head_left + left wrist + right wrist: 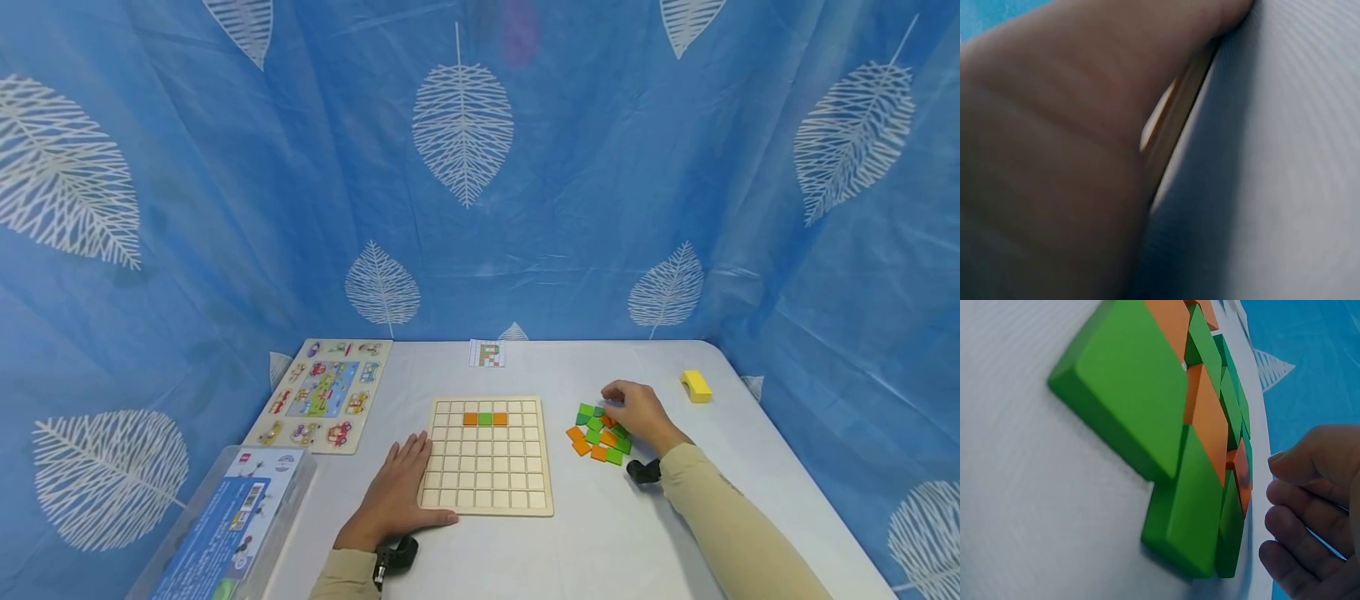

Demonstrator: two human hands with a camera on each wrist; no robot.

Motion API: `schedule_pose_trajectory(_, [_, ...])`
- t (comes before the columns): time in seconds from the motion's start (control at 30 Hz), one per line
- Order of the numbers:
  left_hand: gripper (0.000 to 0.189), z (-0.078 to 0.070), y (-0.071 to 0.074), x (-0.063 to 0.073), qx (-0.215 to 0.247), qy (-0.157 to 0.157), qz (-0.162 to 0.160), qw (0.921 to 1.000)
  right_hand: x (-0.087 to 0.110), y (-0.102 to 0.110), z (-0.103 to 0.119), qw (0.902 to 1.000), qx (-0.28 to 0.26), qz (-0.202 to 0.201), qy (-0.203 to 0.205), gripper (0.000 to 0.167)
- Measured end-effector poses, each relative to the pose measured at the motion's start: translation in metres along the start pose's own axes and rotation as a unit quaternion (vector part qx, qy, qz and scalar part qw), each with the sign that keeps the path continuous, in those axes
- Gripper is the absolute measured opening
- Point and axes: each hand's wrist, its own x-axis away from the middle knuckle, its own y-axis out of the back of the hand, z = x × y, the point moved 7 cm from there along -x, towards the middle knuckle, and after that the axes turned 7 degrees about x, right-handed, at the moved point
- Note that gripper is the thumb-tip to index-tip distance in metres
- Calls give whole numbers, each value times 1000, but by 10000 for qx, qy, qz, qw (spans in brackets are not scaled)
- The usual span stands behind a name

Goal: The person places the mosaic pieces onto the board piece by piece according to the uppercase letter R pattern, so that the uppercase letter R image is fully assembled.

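We see the left hand [401,490] lying flat at the left edge of the wooden grid board [486,477], its fingers extended and gripping nothing, its thumb pointing along the near edge. The board lies in the middle of the white table [495,558], and in its second row from the far side we find an orange tile [470,419], a green tile [486,419] and another orange tile [500,419] side by side. To the board's right, the right hand [637,414] hovers at the loose tiles [593,436], a pile of green and orange; in the right wrist view we see its fingers loosely bent, thumb apart, with no tile in their grasp. Beyond the board we notice a small pattern card [490,355], and farther right, past the pile, a yellow arch block [698,387]. A vehicle puzzle [322,389] and a plastic box [225,525] lie at the left.
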Motion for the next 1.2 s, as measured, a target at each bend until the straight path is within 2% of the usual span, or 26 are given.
schedule_pose_trajectory(0.4, [139, 0, 0, 0, 15, -78, -77, 9999, -1, -4, 0, 9996, -3, 243, -154, 31])
schedule_pose_trajectory(0.9, [141, 1, -5, -3, -73, -42, 19, 10000, 1, -6, -1, 9996, 29, 231, -186, 31])
schedule_pose_trajectory(1.2, [142, 3, -5, -2, -69, 37, 19, 10000, -2, -9, 5, 9998, 59, 18, 206, 26])
